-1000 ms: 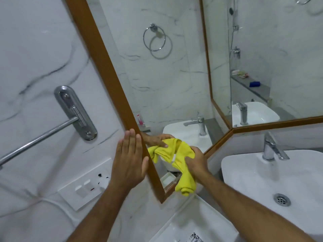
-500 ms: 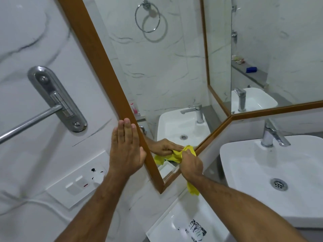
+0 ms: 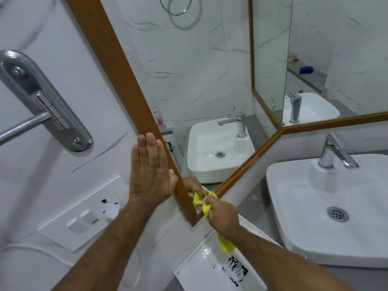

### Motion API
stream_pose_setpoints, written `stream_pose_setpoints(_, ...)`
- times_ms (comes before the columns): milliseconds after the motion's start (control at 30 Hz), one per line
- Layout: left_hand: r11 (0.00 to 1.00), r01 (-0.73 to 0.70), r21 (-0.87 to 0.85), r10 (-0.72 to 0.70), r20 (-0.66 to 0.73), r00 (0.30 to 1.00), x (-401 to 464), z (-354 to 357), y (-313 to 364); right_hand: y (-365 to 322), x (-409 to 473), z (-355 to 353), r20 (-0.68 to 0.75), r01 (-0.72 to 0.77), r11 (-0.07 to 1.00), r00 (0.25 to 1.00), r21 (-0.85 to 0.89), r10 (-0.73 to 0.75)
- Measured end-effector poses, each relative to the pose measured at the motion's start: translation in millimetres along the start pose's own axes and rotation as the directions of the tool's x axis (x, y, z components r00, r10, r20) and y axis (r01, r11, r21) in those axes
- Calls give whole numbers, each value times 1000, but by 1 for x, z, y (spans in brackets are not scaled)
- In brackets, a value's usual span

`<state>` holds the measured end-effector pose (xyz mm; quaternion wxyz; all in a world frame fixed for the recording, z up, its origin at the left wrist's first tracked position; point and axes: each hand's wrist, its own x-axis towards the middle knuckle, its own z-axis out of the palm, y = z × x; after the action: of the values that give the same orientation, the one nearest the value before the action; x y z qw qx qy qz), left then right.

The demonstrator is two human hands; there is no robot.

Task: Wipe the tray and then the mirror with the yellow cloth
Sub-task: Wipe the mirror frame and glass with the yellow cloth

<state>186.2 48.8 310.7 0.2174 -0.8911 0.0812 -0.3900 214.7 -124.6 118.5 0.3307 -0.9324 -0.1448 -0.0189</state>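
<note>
Head cam is basically all mirror here, a big wood-framed panel angled off the marble wall, with its lower corner coming to a point right between the two arms. To the right of that is the white sink, and low in front sits the white tray with a little black print on it, just below the mirror's corner. The left hand is flat and open, fingers together, palm pressed against the wall and the frame's outer edge, holding nothing as far as I can tell. The right hand is closed around the yellow cloth, bunched up and pushed into the glass right at that bottom corner, with a loose tail hanging down below the wrist over the tray.

My read: we're on the mirror part now, and the corner's as low as it goes. All the glass left to cover lies up and to the right of the cloth, so the right hand's the near one and the stroke wants to go up along the frame
</note>
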Motion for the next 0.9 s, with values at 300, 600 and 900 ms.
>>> stream_pose_setpoints(300, 999, -1, -38, 4, 93, 996, -3, -18, -2, -16, -2, -58, 435, -121, 900, 896, 419, -82)
stream_pose_setpoints(600, 993, -70, -90, 86, 190, 978, -4, -58, -19, -41, 16, -159, 276, -116, 765, 958, 633, -83)
stream_pose_setpoints(900, 992, 120, -35, -123, -99, 987, 121, -158, -68, -187, 66, -335, -200, 393, 870, 917, 299, -346)
